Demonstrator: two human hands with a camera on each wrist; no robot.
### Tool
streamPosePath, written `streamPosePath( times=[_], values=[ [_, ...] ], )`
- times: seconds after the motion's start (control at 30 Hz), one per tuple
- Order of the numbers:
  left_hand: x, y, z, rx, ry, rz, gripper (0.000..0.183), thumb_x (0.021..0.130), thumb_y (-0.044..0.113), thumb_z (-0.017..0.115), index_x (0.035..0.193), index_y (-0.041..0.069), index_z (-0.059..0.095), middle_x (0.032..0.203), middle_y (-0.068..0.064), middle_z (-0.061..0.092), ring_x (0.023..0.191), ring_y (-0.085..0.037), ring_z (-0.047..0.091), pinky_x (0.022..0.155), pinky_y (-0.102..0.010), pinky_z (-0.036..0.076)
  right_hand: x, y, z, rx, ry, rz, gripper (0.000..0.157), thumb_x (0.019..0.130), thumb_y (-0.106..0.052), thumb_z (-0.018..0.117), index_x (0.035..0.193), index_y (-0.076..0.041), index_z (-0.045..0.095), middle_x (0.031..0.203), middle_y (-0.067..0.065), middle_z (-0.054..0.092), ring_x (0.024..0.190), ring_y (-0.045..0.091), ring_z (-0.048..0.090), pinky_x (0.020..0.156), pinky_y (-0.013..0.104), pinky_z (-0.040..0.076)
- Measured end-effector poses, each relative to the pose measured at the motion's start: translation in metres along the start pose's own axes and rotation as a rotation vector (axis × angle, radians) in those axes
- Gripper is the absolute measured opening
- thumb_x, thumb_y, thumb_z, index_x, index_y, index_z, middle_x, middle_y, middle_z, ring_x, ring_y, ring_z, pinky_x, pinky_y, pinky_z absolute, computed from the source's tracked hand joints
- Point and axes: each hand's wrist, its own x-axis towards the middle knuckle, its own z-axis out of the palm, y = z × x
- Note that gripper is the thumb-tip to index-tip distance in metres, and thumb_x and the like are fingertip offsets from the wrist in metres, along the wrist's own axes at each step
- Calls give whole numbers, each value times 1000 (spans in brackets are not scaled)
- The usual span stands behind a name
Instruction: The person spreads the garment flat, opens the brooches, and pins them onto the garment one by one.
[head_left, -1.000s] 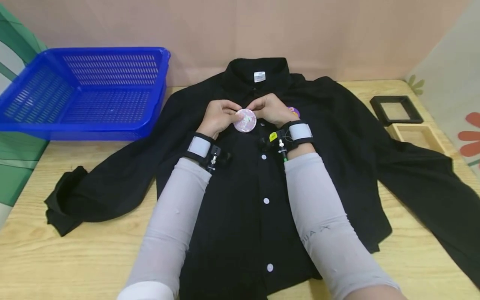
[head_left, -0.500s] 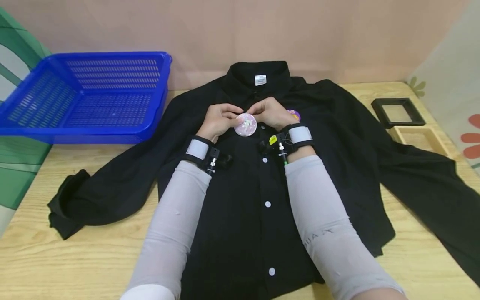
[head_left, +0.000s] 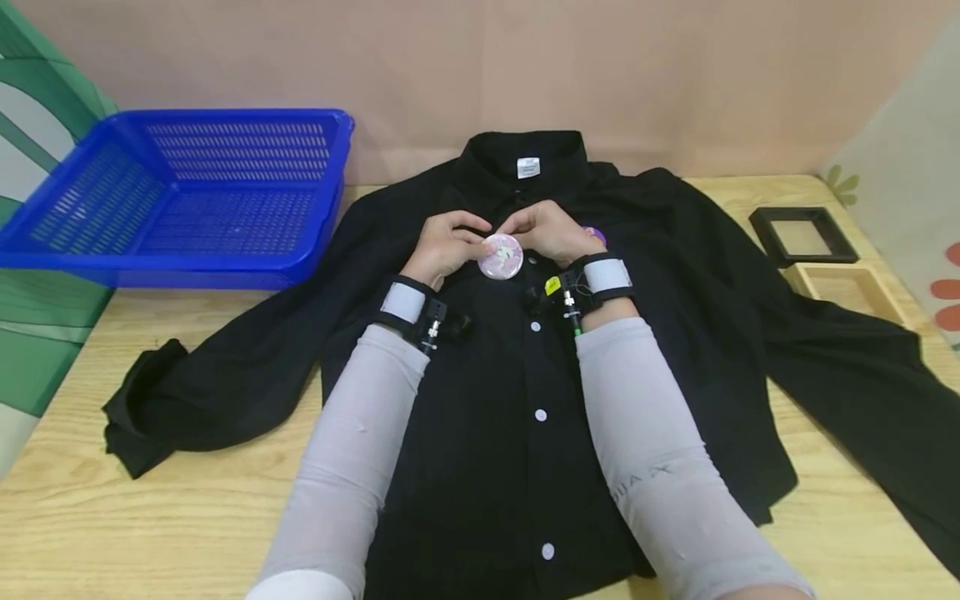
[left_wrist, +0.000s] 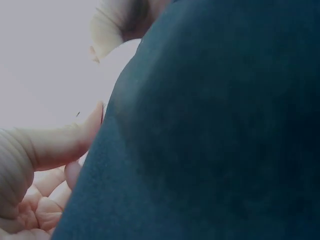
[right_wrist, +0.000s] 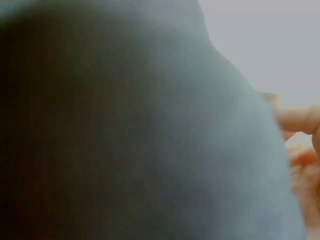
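Note:
A black button-up shirt [head_left: 450,375] lies spread out, its collar at the far side. On its upper chest, my left hand [head_left: 444,246] pinches the left edge of a round, pink-patterned pin badge [head_left: 501,258] between thumb and fingers. From the other side, my right hand [head_left: 553,235] pinches the badge's upper right edge. The badge's back is hidden. A purple badge [head_left: 596,236] shows partly behind the right wrist. Dark cloth covers much of both wrist views, leaving part of the left hand [left_wrist: 40,165] and right-hand fingers [right_wrist: 300,120] visible.
A blue plastic basket [head_left: 247,271] stands at the back left. At the back right, a black square frame [head_left: 765,229] lies beside a light wooden tray [head_left: 810,283], which a shirt sleeve partly overlaps. The wooden table [head_left: 187,525] meets a wall behind.
The head view has shifted, so everything appears slightly lower and farther right. Both hands stay at the pink badge, with hardly any visible finger movement.

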Motion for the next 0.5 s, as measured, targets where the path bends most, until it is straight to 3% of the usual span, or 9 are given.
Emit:
streamPosePath(
  times=[0.27,0.37,0.5],
  values=[
    [-2,-2,0,39,14,-18,29,87,0,72,116,2,68,105,-17,73,79,-10,60,63,-21,40,-8,-1,-7,85,-68,50,33,103,-24,55,129,-7,65,122,2,66,105,14,56,85,28,45],
    [-2,-1,1,28,18,-2,29,87,-1,71,116,1,68,97,-14,73,78,-10,60,62,-21,40,-10,-7,-8,17,-83,23,32,101,-20,58,130,-7,64,116,3,70,99,14,60,85,26,47],
    [-1,3,4,26,23,50,28,87,-4,70,114,-3,67,86,-10,69,74,-10,60,65,-19,45,-10,-18,-7,-148,-62,-53,31,96,-8,63,126,-3,66,88,6,74,77,15,61,71,23,48]
  ],
)
